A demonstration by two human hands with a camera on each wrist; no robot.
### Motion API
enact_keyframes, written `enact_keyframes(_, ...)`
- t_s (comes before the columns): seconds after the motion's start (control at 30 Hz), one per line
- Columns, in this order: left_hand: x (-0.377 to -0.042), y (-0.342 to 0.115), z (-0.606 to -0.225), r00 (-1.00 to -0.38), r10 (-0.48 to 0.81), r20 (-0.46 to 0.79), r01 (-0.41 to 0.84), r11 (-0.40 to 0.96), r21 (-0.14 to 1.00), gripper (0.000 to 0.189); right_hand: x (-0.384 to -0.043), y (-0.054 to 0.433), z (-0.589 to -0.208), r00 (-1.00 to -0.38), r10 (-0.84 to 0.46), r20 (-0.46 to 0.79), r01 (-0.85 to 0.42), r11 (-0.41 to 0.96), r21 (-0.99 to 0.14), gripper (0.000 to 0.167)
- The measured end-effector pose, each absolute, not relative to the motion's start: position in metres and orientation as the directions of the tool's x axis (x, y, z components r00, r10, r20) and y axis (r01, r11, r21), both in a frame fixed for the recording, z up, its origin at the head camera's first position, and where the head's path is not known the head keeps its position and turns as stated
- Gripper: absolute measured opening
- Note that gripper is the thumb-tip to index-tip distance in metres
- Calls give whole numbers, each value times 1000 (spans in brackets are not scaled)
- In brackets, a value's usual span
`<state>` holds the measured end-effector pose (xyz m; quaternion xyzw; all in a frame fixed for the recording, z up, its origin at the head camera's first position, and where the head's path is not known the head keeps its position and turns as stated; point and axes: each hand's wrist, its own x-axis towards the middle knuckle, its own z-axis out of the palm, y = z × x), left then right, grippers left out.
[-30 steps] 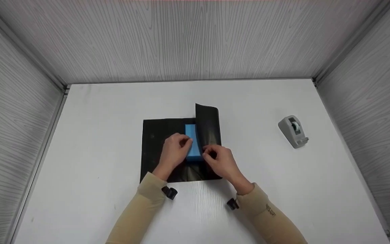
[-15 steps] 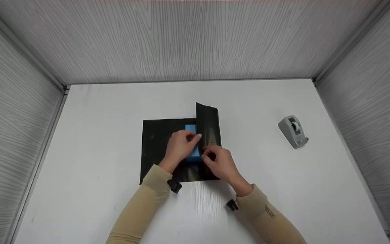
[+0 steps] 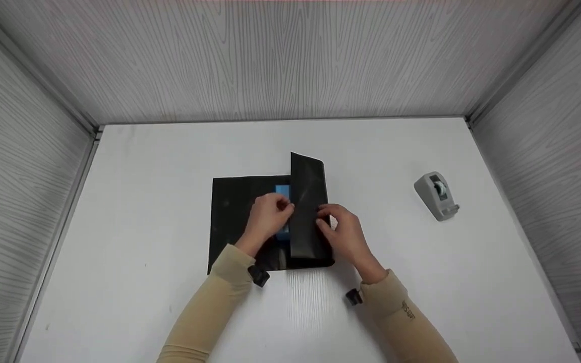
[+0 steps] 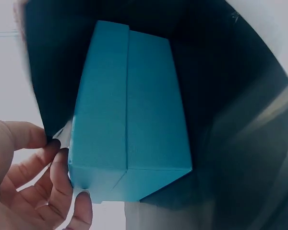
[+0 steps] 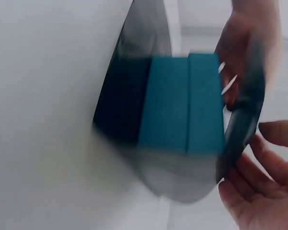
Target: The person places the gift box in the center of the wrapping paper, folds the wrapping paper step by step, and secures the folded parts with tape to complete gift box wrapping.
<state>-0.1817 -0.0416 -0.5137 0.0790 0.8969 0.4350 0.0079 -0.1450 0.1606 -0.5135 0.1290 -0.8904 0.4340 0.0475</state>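
Note:
A black sheet lies flat on its left side, and its right part curls up and over a blue box. Only part of the box shows in the head view; in the left wrist view the blue box shows a lid seam along its length. My left hand pinches the flap's free edge above the box, thumb against index finger. Against the outside of the flap's fold, the fingers of my right hand touch the sheet, loosely bent. In the right wrist view those fingers sit beside the blurred flap.
A grey tape dispenser stands to the right on the white table. Grey wood-grain panels wall the table at the back and both sides.
My left hand has moved right onto the flap's edge. My right hand has left that edge and slid right to the fold. The flap now leans further over the box.

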Motion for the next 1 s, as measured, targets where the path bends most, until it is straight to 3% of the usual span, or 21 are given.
enact_keyframes(0.27, -181, -43, -517, -988, 149, 44, 125, 595, 794, 10, -165, 174, -521, -972, -223, 73, -208, 672, -711, 46)
enact_keyframes(0.67, -175, -55, -528, -978, 118, 172, 209, 528, 823, 7, -169, 176, -525, -957, -290, 2, -210, 690, -692, 52)
enact_keyframes(0.8, -172, -59, -530, -985, 87, 148, 171, 532, 829, 24, -169, 176, -526, -957, -291, -4, -209, 696, -687, 53)
enact_keyframes(1.0, -168, -59, -529, -994, 109, 2, 63, 558, 827, 46, -169, 176, -527, -960, -279, -16, -193, 703, -685, 51)
